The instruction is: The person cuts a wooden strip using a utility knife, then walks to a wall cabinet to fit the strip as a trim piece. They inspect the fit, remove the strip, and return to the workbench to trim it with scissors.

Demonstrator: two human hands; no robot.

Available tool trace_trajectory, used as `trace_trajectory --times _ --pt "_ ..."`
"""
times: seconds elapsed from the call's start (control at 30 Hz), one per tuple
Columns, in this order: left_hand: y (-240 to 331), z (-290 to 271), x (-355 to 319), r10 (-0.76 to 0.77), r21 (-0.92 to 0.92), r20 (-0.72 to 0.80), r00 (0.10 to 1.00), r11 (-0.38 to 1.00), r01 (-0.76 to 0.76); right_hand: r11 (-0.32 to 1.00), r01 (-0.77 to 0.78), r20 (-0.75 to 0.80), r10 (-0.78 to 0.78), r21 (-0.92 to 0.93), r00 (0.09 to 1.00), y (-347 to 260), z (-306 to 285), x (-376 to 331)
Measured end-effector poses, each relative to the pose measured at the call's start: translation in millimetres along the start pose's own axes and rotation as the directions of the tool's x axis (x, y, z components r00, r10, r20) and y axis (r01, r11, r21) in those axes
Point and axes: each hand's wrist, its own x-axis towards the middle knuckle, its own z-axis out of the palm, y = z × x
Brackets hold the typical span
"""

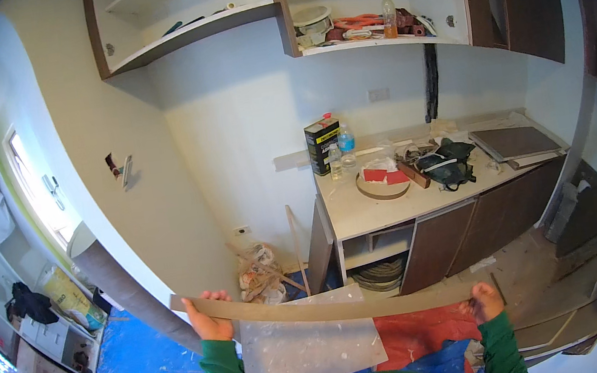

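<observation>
A long, narrow grey-brown strip of board [346, 309] stretches level across the space in front of me. My left hand [210, 321] is closed around its left end, with the thumb at the lower edge and the fingertips showing above. At the other end, my right hand [487, 302] pinches the strip with bent fingers. Below the strip lies a pale, paint-spotted board [307, 353]. Beside that board is a red sheet [422, 333].
Behind the strip stands a base cabinet [423, 203] bearing a black can [324, 148], bottles, a coiled band [384, 188] and a black bundle [448, 164]. Open wall cabinets [192, 29] hang above. Blue sheeting [133, 370] covers the floor; a plastic bag [259, 272] stands by the wall.
</observation>
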Motion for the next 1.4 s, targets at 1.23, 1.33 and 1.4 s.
trace_trajectory --times 1.23,1.33,1.4 --pt "-102 20 -81 0.562 0.175 -0.439 0.701 0.819 -0.547 0.964 -0.155 0.590 -0.003 0.217 0.808 -63 97 443" --pt "-103 20 -104 0.613 0.236 -0.491 0.619 0.778 -0.582 0.938 -0.217 0.593 0.015 0.272 0.805 -59 110 446" --pt "-107 21 -113 0.625 0.258 -0.528 0.575 0.764 -0.592 0.903 -0.300 0.616 0.052 0.307 0.786 -61 124 442"
